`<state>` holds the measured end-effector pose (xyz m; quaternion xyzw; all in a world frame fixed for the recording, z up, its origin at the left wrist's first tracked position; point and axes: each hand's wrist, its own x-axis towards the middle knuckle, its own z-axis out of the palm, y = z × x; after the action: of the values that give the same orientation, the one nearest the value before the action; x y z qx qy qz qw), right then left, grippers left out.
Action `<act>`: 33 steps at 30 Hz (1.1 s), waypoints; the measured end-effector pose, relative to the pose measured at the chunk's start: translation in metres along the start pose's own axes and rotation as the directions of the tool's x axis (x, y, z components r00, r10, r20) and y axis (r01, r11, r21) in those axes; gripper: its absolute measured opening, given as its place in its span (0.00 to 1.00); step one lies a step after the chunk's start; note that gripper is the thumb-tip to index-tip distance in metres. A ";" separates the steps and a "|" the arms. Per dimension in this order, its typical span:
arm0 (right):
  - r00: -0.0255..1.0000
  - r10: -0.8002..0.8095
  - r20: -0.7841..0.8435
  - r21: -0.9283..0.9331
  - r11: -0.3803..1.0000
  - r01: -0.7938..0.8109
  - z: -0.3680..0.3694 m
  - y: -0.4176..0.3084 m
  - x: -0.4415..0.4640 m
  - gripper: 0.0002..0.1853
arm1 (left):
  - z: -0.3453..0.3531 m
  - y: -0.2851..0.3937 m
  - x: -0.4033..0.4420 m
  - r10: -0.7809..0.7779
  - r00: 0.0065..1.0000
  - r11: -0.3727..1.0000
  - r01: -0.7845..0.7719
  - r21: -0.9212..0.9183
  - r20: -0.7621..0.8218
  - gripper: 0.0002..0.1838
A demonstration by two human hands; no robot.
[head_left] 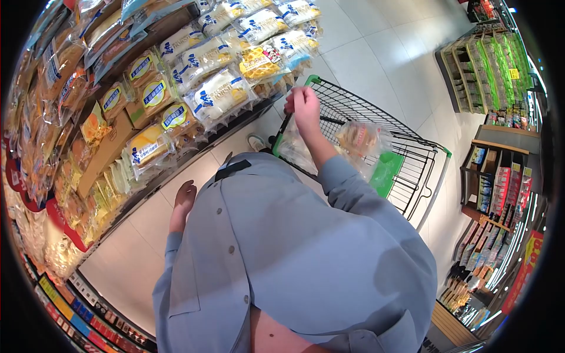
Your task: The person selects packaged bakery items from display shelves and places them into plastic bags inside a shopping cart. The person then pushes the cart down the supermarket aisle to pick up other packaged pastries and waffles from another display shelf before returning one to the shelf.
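Note:
Over the near corner of a green-and-black shopping cart [376, 109], my right hand [305, 109] is closed with its fingers curled in. What it holds, if anything, is hidden. Inside the cart, just beyond my forearm, lie a clear bag of bread [357, 136] and more clear plastic packaging [296, 148]. My left hand [185, 199] hangs low at my side, fingers loosely apart, with nothing seen in it. It is nearest to the bread display, where wrapped white-and-blue bread packs [219, 97] and yellow-labelled packs [154, 94] are piled.
More bagged bread [70, 70] fills the display at the far left. A green panel [387, 173] sits at the cart's end. A green rack [491, 70] and stocked shelves [500, 176] line the right side. Pale floor tiles [365, 53] run between them.

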<state>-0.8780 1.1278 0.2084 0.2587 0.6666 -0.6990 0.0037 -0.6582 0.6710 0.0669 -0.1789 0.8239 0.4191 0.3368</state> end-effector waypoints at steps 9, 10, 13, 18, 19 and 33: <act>0.975 -0.198 0.105 -0.203 0.955 0.216 0.032 -0.091 0.011 0.17 | -0.010 0.085 -0.027 -0.167 0.986 0.890 0.161 -0.427 0.025 0.26; 0.979 -0.173 0.109 -0.212 0.958 0.193 0.031 -0.092 0.013 0.16 | -0.014 0.092 -0.032 -0.149 0.989 0.893 0.142 -0.426 0.017 0.27; 0.986 -0.069 0.154 -0.195 0.976 0.098 0.029 -0.099 0.017 0.14 | -0.022 0.114 -0.046 -0.091 0.995 0.881 0.062 -0.469 -0.040 0.26; 0.969 -0.132 0.207 0.013 0.991 0.132 0.026 -0.116 0.018 0.08 | -0.038 0.143 -0.061 -0.062 0.997 0.884 0.037 -0.466 -0.039 0.24; 0.964 -0.179 0.194 0.056 0.984 0.172 0.027 -0.127 0.013 0.07 | -0.044 0.151 -0.066 -0.019 1.000 0.900 0.019 -0.436 0.005 0.24; 0.478 -0.387 0.788 0.121 0.859 0.497 0.065 -0.142 -0.108 0.04 | -0.065 0.319 -0.124 0.509 0.851 0.393 -0.362 -0.845 -0.128 0.33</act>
<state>-0.8578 1.0461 0.3783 -0.2585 0.6803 -0.6729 0.1328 -0.7808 0.8065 0.3638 -0.0645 0.5030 0.8495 0.1459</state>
